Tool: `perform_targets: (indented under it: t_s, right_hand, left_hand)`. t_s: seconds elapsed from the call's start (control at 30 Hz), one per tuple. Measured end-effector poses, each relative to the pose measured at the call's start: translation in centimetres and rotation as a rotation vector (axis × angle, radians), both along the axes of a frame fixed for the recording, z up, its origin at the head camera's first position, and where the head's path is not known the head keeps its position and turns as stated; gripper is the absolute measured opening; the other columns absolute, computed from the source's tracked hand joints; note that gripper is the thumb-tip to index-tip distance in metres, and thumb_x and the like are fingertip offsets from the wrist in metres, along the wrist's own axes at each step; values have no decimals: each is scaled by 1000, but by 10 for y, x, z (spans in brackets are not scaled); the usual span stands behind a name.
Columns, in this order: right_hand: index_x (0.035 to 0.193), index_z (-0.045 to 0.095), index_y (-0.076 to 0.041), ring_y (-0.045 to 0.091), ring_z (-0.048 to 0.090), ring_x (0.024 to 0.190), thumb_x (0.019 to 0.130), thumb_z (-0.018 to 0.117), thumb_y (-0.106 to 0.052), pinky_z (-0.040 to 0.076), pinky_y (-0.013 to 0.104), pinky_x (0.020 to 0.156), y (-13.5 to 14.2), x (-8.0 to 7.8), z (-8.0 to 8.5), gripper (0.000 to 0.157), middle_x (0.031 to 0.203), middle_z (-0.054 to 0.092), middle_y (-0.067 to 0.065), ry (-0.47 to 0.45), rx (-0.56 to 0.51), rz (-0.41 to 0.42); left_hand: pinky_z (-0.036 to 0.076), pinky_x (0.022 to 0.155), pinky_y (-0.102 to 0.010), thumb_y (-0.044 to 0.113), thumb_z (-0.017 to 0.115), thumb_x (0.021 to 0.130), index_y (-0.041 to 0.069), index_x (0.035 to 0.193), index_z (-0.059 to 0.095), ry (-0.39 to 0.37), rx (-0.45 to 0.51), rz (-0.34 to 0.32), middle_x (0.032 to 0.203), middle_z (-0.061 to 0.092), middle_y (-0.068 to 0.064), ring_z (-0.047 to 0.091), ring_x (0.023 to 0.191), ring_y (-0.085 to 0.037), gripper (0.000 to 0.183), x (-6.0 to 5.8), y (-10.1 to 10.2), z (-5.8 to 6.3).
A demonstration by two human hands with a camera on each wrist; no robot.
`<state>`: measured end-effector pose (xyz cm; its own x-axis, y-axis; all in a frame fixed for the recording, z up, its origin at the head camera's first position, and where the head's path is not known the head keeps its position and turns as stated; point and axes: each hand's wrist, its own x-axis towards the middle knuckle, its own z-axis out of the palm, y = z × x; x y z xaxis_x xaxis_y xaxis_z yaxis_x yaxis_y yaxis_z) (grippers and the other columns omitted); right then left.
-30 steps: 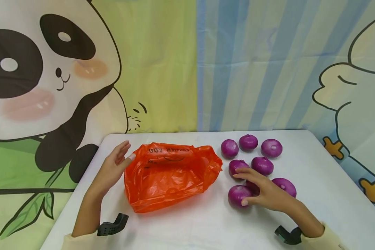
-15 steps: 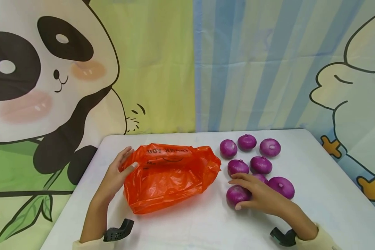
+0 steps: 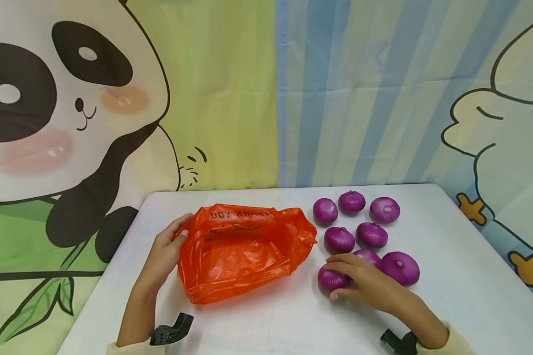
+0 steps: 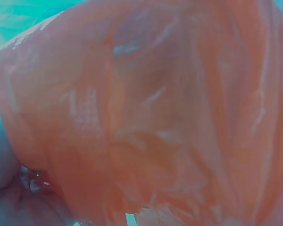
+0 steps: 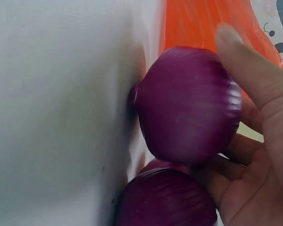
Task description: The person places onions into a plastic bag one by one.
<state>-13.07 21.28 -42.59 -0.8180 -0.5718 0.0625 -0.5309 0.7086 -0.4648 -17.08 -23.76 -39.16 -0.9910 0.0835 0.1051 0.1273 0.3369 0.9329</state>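
An orange plastic bag with printed black lettering lies on the white table, its mouth facing the near side. My left hand pinches the bag's left rim, thumb inside and fingers largely hidden behind; the bag's orange film fills most of the left wrist view. Right of the bag, my right hand holds a purple onion, fingers curled over its far side and thumb at its near side. In the right wrist view this onion sits between thumb and fingers, close to the tabletop.
Several more purple onions sit on the table's right side, behind and beside my right hand. The white table ends at a printed cloth backdrop with a panda. Each wrist wears a black camera mount.
My left hand has moved right and taken hold of the bag's rim. My right hand has closed round the nearest onion and shifted it slightly left, away from the others.
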Motion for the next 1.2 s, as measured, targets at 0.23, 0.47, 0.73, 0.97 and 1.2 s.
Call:
perform_targets:
  t_s: [0.23,0.47,0.73,0.97,1.2]
  right_hand:
    - [132,61,-16,27,52,122,79,78,-44,55,40,85,-2,2,0,63,133,55,3,-13,29,4]
    - [134,60,-19,27,51,123,80,77,-43,55,40,86,3,1,6,62,133,56,1,12,-21,-5]
    - [137,58,-20,34,52,122,79,78,-44,56,42,81,13,-4,29,66,134,57,5,28,-84,-60]
    - [135,59,-15,36,54,119,75,84,-32,58,44,74,29,-14,65,67,130,60,8,178,-123,-78]
    - [136,57,-12,35,55,120,76,85,-28,57,44,78,36,-23,92,68,132,59,10,248,-133,-32]
  left_hand:
    - [38,103,-25,10,36,105,5,149,37,12,-12,10,149,40,-12,35,138,-28,44,2,1,4]
    - [38,103,-27,13,36,105,5,149,38,14,-18,13,149,41,-11,36,138,-28,44,2,3,5]
    - [39,102,-29,10,35,105,5,148,38,11,-8,15,148,41,-12,38,137,-29,44,1,5,4]
    - [40,101,-30,11,34,105,6,148,40,-2,0,7,148,43,-10,38,136,-27,43,-1,9,5]
    - [42,100,-32,11,35,105,7,148,40,-4,10,3,147,43,-10,40,135,-28,43,-5,11,5]
